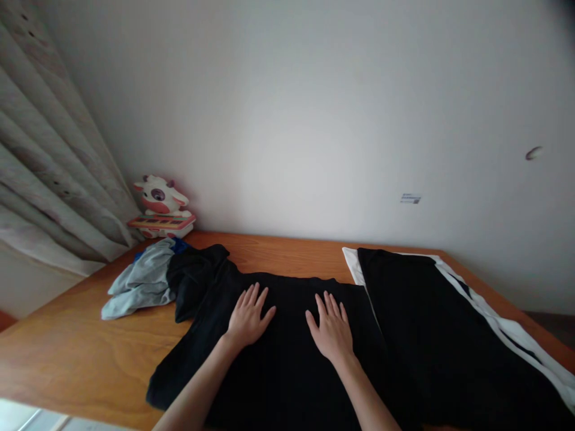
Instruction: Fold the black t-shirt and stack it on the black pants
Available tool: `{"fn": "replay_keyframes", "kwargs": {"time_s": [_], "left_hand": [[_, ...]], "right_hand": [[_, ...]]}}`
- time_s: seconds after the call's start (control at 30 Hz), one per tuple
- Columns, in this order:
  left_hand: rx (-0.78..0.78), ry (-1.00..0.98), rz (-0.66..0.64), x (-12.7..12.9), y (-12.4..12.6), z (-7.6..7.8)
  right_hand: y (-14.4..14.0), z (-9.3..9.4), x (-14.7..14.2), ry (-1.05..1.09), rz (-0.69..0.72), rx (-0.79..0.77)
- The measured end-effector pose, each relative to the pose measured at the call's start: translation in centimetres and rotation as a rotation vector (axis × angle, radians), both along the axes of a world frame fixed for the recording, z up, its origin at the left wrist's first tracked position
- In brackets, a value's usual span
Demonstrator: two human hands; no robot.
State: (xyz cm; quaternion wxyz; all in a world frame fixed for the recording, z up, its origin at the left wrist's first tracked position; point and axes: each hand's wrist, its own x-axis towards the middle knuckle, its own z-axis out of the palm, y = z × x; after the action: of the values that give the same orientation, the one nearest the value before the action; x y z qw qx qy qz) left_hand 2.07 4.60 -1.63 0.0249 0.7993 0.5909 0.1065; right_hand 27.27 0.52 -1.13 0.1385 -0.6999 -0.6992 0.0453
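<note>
A black garment (278,365) lies spread out on the wooden table (76,353) in front of me. My left hand (248,317) rests flat on it, palm down, fingers apart. Palm down as well, my right hand (331,327) lies on the same cloth a little to the right. Neither hand grips anything. A bunched part of the black cloth (197,275) lies past my left hand.
A folded black garment on white cloth (449,323) lies at the right. A crumpled grey-blue garment (144,281) sits at the back left. A toy cow with a small keyboard (160,206) stands in the corner by the curtain (49,161). The wall runs behind the table.
</note>
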Motion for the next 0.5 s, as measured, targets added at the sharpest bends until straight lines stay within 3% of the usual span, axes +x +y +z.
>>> {"fn": "replay_keyframes", "kwargs": {"time_s": [0.13, 0.23, 0.33, 0.5], "left_hand": [[0.073, -0.013, 0.156, -7.3, 0.1, 0.3], [0.135, -0.115, 0.131, -10.8, -1.1, -0.3], [0.164, -0.160, 0.105, -12.1, -3.2, -1.0], [0.154, -0.173, 0.096, -11.9, -6.7, -1.3]], "right_hand": [[0.1, 0.4, 1.9, -0.071, -0.132, -0.041], [-0.2, 0.5, 2.6, -0.089, -0.225, -0.041], [-1.1, 0.5, 3.1, -0.093, -0.244, -0.033], [-3.0, 0.3, 3.4, -0.114, -0.235, -0.023]]}}
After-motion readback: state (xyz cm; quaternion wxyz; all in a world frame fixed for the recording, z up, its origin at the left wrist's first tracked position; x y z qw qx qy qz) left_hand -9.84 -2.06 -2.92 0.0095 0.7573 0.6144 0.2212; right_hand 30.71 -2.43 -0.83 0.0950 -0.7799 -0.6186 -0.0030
